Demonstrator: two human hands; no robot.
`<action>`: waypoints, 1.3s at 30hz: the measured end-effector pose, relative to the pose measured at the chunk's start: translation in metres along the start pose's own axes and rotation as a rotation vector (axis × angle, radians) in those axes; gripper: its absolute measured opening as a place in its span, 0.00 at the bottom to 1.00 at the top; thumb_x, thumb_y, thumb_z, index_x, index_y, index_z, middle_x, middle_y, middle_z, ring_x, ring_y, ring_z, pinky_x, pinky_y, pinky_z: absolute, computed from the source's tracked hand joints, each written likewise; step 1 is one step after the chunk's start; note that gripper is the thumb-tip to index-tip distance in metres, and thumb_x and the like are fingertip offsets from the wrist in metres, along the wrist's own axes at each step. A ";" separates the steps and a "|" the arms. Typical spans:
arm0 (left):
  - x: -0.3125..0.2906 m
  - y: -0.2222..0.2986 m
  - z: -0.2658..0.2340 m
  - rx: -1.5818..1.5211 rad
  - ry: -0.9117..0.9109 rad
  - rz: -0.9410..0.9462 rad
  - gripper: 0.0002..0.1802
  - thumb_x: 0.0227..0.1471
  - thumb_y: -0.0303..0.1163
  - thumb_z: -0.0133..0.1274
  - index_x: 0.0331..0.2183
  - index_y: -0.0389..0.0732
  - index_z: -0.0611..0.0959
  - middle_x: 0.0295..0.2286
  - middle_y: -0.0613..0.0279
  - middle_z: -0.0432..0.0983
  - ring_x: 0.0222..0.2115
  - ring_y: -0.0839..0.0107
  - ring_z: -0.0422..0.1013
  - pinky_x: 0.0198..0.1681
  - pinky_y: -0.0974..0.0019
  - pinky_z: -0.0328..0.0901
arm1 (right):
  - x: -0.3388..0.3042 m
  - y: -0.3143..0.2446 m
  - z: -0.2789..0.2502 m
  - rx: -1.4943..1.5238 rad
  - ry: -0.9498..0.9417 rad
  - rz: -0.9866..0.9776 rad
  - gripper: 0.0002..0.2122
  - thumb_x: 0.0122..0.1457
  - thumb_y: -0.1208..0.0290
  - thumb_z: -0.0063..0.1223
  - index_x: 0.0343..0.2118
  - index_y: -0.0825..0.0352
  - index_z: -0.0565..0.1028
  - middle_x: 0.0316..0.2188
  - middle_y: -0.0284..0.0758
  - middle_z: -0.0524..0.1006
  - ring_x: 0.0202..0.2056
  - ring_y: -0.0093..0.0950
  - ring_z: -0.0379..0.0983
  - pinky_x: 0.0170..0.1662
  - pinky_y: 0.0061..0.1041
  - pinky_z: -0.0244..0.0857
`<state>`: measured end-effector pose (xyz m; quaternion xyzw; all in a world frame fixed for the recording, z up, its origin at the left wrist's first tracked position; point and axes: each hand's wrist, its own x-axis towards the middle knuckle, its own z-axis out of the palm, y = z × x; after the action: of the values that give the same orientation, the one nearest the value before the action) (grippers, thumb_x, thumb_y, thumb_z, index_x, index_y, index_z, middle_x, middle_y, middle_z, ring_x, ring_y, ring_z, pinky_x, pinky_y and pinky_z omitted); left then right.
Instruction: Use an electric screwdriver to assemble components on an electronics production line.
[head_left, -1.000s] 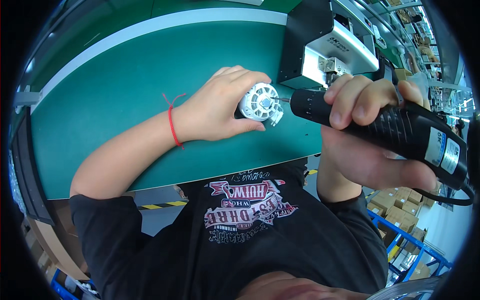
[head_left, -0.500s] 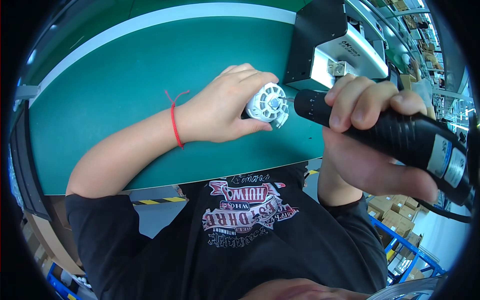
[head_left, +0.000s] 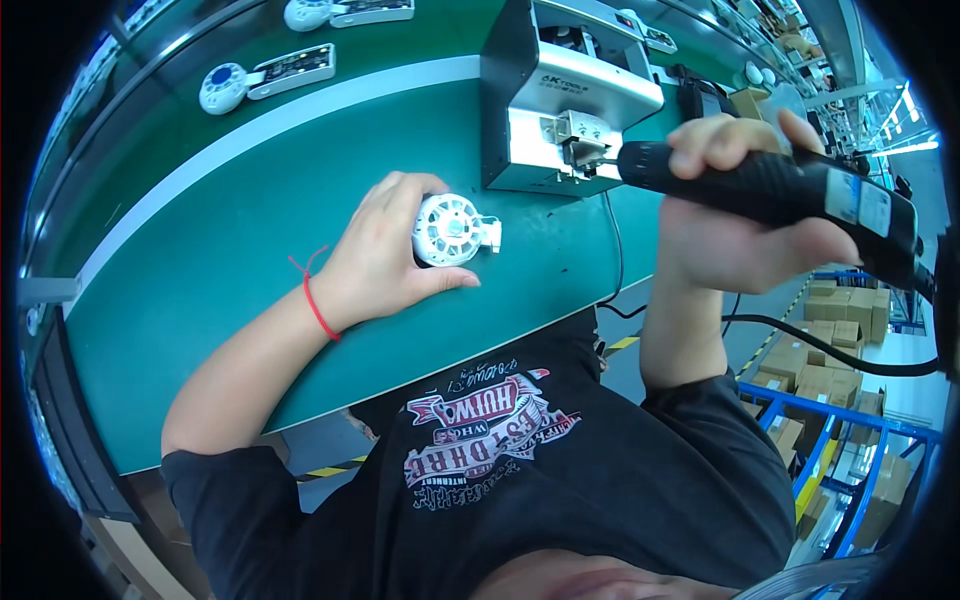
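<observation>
left hand (head_left: 383, 240): fingers curled round the far side of a white round housing (head_left: 452, 230), thumb along its near side; grip closed on it. housing sits over the middle of the green bench top (head_left: 350, 150), spoked face up, small white side tab (head_left: 491, 236) pointing toward the person's right. whether its underside rests on the bench: cannot tell.

right hand (head_left: 735, 235): fingers and thumb wrapped round a black power screwdriver (head_left: 770, 190), held roughly level. its bit points at the front of a silver-and-black box (head_left: 585, 90), by the metal block (head_left: 585, 128); contact with the block cannot be told.

progress, judged: work on the housing looks under way, not finished; the driver is well apart from it and at the box. housing is in the grip, face exposed. fastenings seated or missing: too small and too bright to count, so what is left cannot be fixed.

edges and room: bench's near edge passes between housing and torso, housing well inside it. white strip (head_left: 400, 82) borders the far side; a white device (head_left: 290, 73) lies beyond. green surface shows between housing and box, and more beyond the left hand. tightest spot: bit against box front. dark cable (head_left: 618, 250) runs from the box toward the near edge.
</observation>
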<state>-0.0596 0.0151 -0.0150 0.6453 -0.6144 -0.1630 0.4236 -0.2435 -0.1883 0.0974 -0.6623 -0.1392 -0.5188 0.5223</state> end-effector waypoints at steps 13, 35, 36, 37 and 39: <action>0.011 -0.021 0.003 0.133 0.043 0.101 0.36 0.41 0.45 0.72 0.47 0.39 0.75 0.39 0.54 0.74 0.44 0.57 0.68 0.54 0.56 0.61 | -0.017 0.016 0.030 0.178 -0.083 0.247 0.46 0.57 0.23 0.34 0.61 0.64 0.65 0.29 0.32 0.77 0.24 0.26 0.74 0.35 0.34 0.68; -0.006 -0.018 -0.003 0.174 0.054 0.062 0.33 0.45 0.47 0.69 0.45 0.38 0.75 0.39 0.53 0.74 0.44 0.58 0.67 0.55 0.56 0.58 | -0.023 0.023 0.094 0.235 -0.255 0.236 0.48 0.54 0.21 0.37 0.63 0.64 0.64 0.31 0.32 0.74 0.25 0.24 0.72 0.37 0.32 0.67; -0.005 -0.018 -0.002 0.171 0.059 0.073 0.32 0.45 0.47 0.69 0.45 0.38 0.75 0.39 0.53 0.74 0.43 0.58 0.67 0.55 0.56 0.58 | -0.020 0.022 0.095 0.225 -0.271 0.247 0.48 0.54 0.21 0.37 0.62 0.64 0.64 0.31 0.32 0.74 0.25 0.24 0.72 0.37 0.32 0.67; -0.002 -0.018 -0.002 0.168 0.063 0.085 0.32 0.45 0.47 0.69 0.45 0.38 0.75 0.38 0.53 0.74 0.43 0.58 0.67 0.55 0.56 0.58 | -0.017 0.020 0.096 0.215 -0.287 0.256 0.48 0.54 0.21 0.37 0.62 0.64 0.64 0.31 0.32 0.74 0.25 0.24 0.72 0.37 0.32 0.67; 0.002 -0.017 -0.001 0.166 0.068 0.120 0.32 0.46 0.47 0.69 0.45 0.38 0.75 0.38 0.53 0.74 0.43 0.58 0.67 0.55 0.56 0.58 | -0.013 0.016 0.097 0.189 -0.314 0.267 0.48 0.54 0.21 0.38 0.61 0.65 0.65 0.31 0.32 0.75 0.26 0.24 0.72 0.37 0.32 0.66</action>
<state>-0.0475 0.0113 -0.0259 0.6454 -0.6486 -0.0637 0.3984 -0.1843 -0.1096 0.0860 -0.6955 -0.1779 -0.3205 0.6180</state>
